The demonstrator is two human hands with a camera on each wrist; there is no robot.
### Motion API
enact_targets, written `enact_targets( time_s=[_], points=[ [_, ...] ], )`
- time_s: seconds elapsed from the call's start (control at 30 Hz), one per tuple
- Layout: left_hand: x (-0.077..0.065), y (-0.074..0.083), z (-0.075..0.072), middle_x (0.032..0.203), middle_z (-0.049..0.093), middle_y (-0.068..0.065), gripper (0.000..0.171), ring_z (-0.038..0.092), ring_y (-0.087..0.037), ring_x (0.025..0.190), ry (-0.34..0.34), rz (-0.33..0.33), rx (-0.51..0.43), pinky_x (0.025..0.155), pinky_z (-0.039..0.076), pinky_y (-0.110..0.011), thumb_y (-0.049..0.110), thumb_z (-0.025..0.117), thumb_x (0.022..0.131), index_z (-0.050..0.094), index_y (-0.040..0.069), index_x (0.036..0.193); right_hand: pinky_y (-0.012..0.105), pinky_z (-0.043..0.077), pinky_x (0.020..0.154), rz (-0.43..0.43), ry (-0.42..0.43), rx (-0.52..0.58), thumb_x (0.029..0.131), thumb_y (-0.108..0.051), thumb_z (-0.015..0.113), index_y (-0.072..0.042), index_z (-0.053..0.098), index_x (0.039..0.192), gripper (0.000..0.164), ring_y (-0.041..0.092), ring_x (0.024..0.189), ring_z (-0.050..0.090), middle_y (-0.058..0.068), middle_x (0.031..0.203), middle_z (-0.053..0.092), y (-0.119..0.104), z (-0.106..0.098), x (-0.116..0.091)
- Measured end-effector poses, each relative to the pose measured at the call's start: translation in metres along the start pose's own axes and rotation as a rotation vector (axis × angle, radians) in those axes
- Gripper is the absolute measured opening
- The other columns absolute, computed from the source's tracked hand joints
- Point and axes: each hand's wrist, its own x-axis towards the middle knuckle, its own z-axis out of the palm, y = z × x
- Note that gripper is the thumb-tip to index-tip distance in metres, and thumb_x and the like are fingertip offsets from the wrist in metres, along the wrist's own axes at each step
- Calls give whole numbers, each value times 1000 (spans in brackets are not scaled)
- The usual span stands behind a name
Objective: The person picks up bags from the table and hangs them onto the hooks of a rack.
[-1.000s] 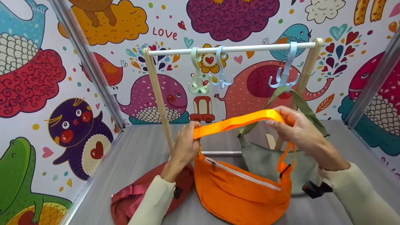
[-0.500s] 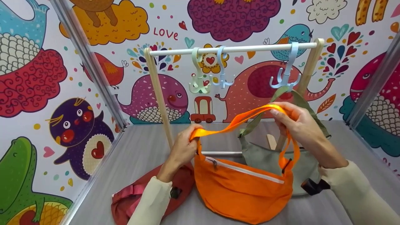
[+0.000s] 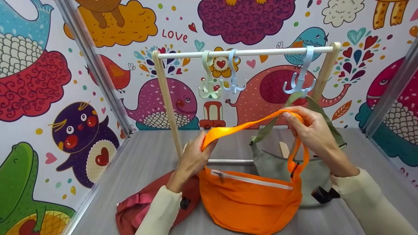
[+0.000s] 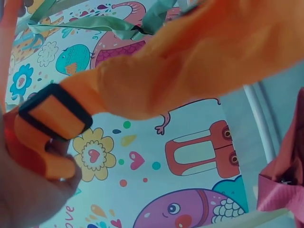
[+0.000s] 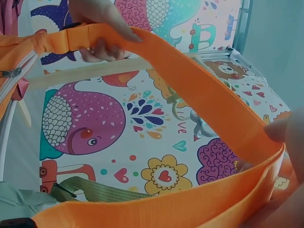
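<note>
An orange sling bag [image 3: 249, 204] hangs just above the grey table by its orange strap [image 3: 248, 124]. My left hand [image 3: 196, 155] grips the strap's left end near the bag's corner. My right hand [image 3: 307, 129] pinches the strap's top loop higher up, just below the blue hook [image 3: 298, 85] on the white rail [image 3: 248, 52]. In the left wrist view the strap's black buckle [image 4: 54, 113] sits by my fingers. The right wrist view shows the orange strap [image 5: 199, 95] stretched to the other hand.
A green bag [image 3: 281, 166] hangs from the blue hook by its olive strap [image 3: 295, 98]. A red bag [image 3: 140, 205] lies on the table [image 3: 147, 156] at the left. Two more hooks [image 3: 209, 89] hang on the rail between wooden posts [image 3: 166, 98]. Cartoon walls enclose the space.
Both hands have lifted the orange strap a little. My right hand rose toward the blue hook, and the orange bag came up with it.
</note>
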Motion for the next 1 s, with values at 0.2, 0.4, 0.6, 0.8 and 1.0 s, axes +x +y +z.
enact_targets(
  time_s=[0.2,0.4,0.6,0.8,1.0],
  points=[
    [1,6,1,61,38,7,36,37,-10,52,60,3,59,52,27,-23,46,48,102,52,17,81,21,50,64,-59,77,-129,100,-28,60,-8,70,116,28,19,73,58,8,92,59,0,7,2],
    [2,10,1,59,36,6,42,35,-10,50,103,-34,6,52,24,-23,43,45,104,46,17,72,16,47,60,-155,140,-170,96,-15,66,-5,73,108,18,16,67,56,5,92,64,2,15,4],
    [1,13,0,58,36,5,46,35,-11,50,93,-84,-7,50,23,-24,46,42,105,44,18,68,16,39,58,-268,220,-226,86,-4,76,-8,77,102,17,13,69,48,4,85,68,3,23,6],
    [1,13,0,57,35,6,47,36,-12,50,94,-91,16,50,23,-24,44,41,105,47,18,66,12,39,54,-325,265,-270,81,-1,79,-3,78,90,10,6,59,51,2,70,64,3,27,11],
    [2,16,3,56,37,6,51,38,-13,49,99,-63,40,49,24,-25,44,37,106,50,17,65,16,40,45,-232,236,-182,88,-11,75,-4,79,92,9,5,48,56,3,60,64,-6,37,13]
  ],
)
